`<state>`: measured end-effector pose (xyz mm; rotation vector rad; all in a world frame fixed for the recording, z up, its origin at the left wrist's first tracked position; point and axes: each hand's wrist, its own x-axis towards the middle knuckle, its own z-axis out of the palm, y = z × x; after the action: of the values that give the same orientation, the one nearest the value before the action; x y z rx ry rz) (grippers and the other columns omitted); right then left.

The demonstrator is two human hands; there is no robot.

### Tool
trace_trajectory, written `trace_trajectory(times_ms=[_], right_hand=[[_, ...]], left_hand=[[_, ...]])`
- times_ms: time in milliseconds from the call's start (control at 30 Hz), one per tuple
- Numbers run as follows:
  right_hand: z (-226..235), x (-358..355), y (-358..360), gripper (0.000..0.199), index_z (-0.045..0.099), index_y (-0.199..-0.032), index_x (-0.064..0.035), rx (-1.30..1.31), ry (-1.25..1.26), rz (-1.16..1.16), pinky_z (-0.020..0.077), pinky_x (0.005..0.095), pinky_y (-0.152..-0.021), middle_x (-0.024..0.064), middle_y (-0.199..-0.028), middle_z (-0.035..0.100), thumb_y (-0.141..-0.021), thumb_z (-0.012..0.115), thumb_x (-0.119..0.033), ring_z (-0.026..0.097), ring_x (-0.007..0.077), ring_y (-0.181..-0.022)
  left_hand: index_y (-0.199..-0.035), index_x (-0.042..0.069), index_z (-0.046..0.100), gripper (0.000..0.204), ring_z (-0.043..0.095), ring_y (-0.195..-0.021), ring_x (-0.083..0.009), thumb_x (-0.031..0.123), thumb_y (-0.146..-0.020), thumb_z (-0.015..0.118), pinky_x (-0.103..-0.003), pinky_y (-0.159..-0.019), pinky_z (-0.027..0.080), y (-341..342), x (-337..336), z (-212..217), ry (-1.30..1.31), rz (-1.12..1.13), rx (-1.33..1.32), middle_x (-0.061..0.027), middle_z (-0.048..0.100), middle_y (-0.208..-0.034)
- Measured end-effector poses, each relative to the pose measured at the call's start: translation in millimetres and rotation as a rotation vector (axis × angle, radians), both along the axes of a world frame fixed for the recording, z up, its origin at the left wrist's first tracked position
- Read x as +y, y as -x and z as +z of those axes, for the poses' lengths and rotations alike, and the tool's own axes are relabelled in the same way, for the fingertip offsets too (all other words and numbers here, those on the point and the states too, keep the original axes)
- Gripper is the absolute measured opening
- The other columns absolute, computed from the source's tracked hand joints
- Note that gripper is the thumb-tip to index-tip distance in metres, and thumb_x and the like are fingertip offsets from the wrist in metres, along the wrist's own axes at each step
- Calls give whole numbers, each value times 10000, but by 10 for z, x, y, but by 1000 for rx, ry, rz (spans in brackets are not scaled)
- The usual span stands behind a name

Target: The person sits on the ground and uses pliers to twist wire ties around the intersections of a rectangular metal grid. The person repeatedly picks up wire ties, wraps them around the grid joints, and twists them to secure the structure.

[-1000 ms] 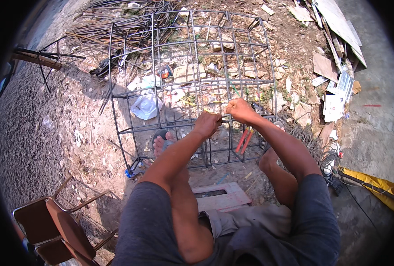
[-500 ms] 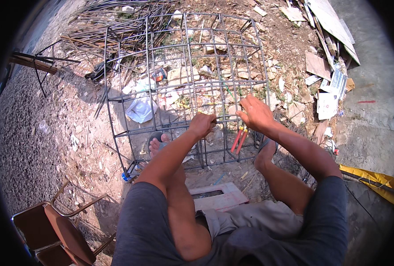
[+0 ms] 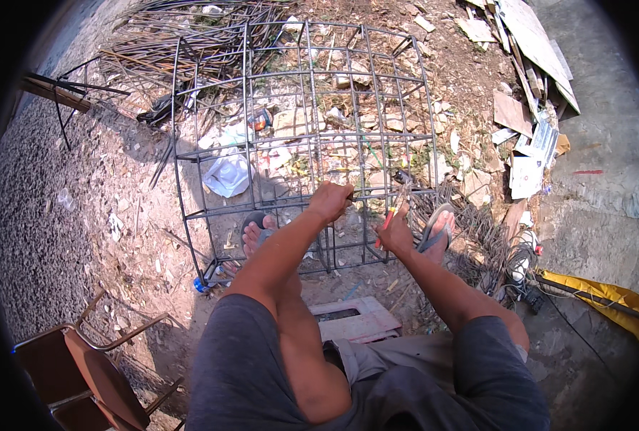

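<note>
A cage of dark steel rebar (image 3: 253,149) lies in front of me, its near end by my feet. My left hand (image 3: 330,201) is closed around a bar at its near middle; the fingertips are partly hidden. To the right, my right hand (image 3: 396,233) is closed around the red handles of a pair of pincers (image 3: 391,215). The metal jaws of the pincers point up and away, close to the cage's near right crossbars. Whether the jaws touch a bar I cannot tell.
Loose rebar (image 3: 212,43) is piled beyond the cage at the far left. A tangle of wire (image 3: 477,241) lies by my right foot. Boards (image 3: 539,50) and scraps edge the concrete at right. A brown chair (image 3: 104,370) stands at the near left.
My right hand has come down and nearer, now around the pincers' handles, which hung below it before. The pincers' jaws now point upward. My left hand stays at the same bar.
</note>
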<state>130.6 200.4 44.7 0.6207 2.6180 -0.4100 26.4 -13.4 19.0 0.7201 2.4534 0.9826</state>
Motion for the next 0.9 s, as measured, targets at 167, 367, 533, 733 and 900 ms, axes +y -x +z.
trace_trajectory(times_ms=[167, 367, 533, 733, 900], right_hand=[[24, 325, 111, 568, 322, -1262, 142, -93, 126, -124, 538, 452, -527, 302, -715, 635, -840, 556, -156, 666, 382, -555], [613, 493, -65, 385, 462, -1198, 32, 20, -66, 375, 525, 517, -689, 278, -888, 671, -846, 528, -110, 683, 430, -786], [1376, 228, 43, 530, 453, -1370, -107, -273, -118, 585, 519, 520, -778, 241, -1109, 653, -843, 510, -102, 669, 421, -921], [1387, 37, 242, 511, 472, -1419, -234, -118, -379, 822, 529, 405, -700, 188, -1147, 590, -919, 560, -176, 609, 353, -1020], [1245, -139, 323, 491, 458, -1419, -248, 68, -600, 912, 446, 509, -903, 169, -1289, 523, -949, 560, -344, 450, 366, -1253]], left_hand=[[-947, 108, 645, 119, 676, -838, -324, 92, -836, 606, -438, -897, 453, -24, -22, -47, 86, -114, 131, -137, 708, -812], [-1075, 133, 675, 219, 657, -873, -320, 142, -861, 629, -434, -883, 487, 39, -64, 6, 143, -164, 122, -130, 714, -846], [-1041, 139, 682, 235, 664, -939, -323, 60, -837, 595, -441, -872, 510, 23, -113, 98, 141, -158, 114, -121, 720, -915], [-953, 160, 728, 258, 671, -902, -306, 35, -843, 531, -397, -926, 480, 31, -138, 61, 85, -170, 164, -127, 717, -867], [-1011, 175, 744, 315, 676, -893, -300, 29, -843, 520, -380, -948, 473, 13, -147, 57, 78, -163, 128, -129, 727, -894]])
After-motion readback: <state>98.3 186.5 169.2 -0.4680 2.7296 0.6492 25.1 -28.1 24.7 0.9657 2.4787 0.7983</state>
